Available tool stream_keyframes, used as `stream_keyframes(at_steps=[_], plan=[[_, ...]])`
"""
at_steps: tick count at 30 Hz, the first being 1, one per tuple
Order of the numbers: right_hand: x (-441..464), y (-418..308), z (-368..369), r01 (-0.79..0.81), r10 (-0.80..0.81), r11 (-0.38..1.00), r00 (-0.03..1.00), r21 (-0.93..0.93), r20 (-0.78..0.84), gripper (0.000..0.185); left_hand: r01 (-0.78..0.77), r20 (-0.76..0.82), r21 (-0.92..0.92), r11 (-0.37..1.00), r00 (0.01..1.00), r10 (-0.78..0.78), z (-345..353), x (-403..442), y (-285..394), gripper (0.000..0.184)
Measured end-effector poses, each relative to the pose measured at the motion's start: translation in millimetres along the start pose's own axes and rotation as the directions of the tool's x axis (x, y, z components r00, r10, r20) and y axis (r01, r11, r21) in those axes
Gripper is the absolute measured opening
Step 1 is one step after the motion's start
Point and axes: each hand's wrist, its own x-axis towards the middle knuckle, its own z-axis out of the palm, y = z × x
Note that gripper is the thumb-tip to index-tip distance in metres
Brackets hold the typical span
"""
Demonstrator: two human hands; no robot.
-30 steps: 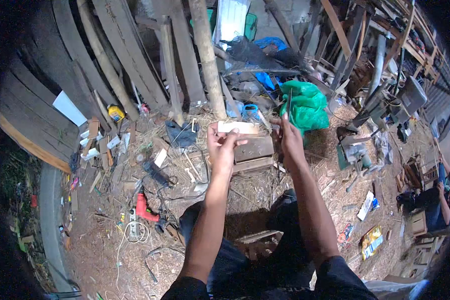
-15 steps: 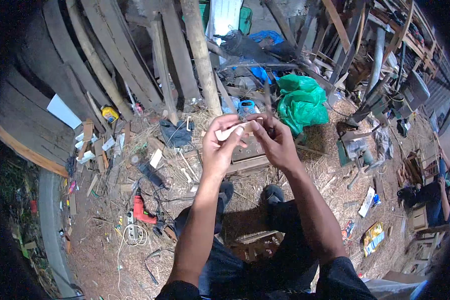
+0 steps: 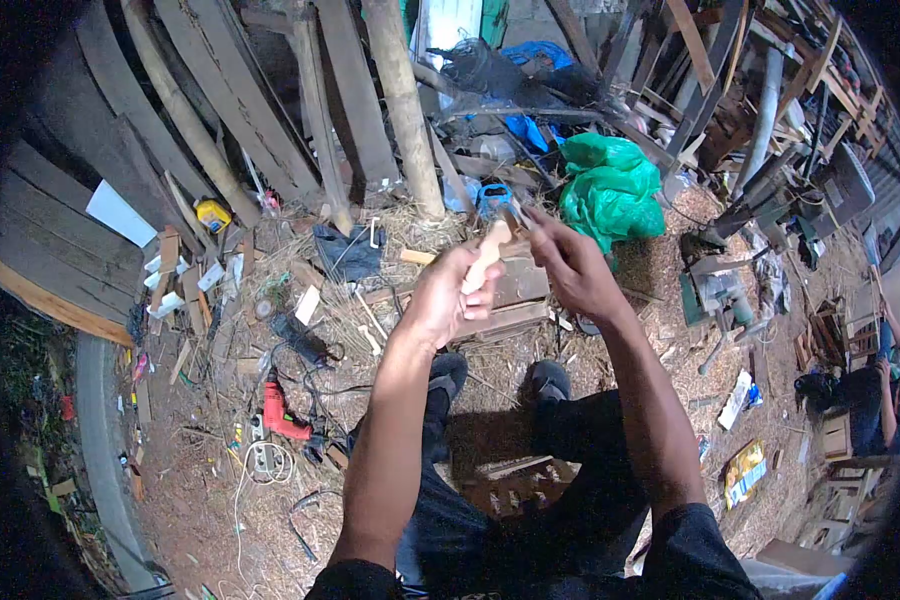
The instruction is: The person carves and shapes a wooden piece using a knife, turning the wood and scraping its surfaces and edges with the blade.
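Note:
A pale, curved piece of carved wood (image 3: 486,262) is in my left hand (image 3: 438,298), tilted with its upper end toward the right. My left fingers are wrapped round its lower part. My right hand (image 3: 576,268) is closed on what looks like a knife (image 3: 519,214); its short, shiny blade is at the upper end of the wood. The handle is mostly hidden in my fingers. Both hands are above a low wooden block (image 3: 505,318) on the ground, beyond my feet.
A green plastic bag (image 3: 610,195) lies beyond my right hand. On the left are a red power drill (image 3: 282,408), a power strip (image 3: 262,458) with a cable, and a dark power tool (image 3: 300,338). Planks lean behind. Another person (image 3: 870,390) sits at far right.
The wood has turned from nearly level to steeply tilted. My right hand has lowered the blade from pointing upward to the wood's upper end.

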Motion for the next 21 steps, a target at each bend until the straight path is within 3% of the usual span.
stream_keyframes(at_steps=[1,4,5,6,9,13,21], plan=[[0,-5,-1,-0.105,0.105,0.994,0.994,0.032,0.008,0.041,-0.034,-0.011,-0.008,0.999,0.999,0.034,-3,1,1,0.039],[-2,-16,2,-0.027,0.030,0.985,0.999,-0.173,0.014,0.032,-0.133,-0.023,-0.073,0.988,0.991,0.131,-11,3,5,0.041],[-5,-25,3,-0.010,0.018,0.968,0.999,-0.252,0.031,0.030,-0.151,-0.031,-0.002,0.988,0.988,0.151,-15,3,6,0.041],[-5,-21,11,0.145,-0.152,0.962,0.988,-0.232,-0.012,0.028,-0.166,-0.031,0.062,0.984,0.985,0.168,-17,3,5,0.040],[-6,-25,5,0.059,-0.012,0.955,0.987,-0.291,0.160,0.027,-0.191,0.016,0.152,0.970,0.981,0.191,-18,-2,8,0.025],[-6,-29,5,0.080,-0.019,0.943,0.982,-0.324,0.188,0.029,-0.214,-0.034,0.366,0.906,0.970,0.242,-16,-7,6,0.020],[-7,-23,7,0.207,-0.188,0.875,0.978,-0.438,0.087,0.026,-0.261,-0.061,0.676,0.689,0.912,0.405,-13,-10,3,0.031]])
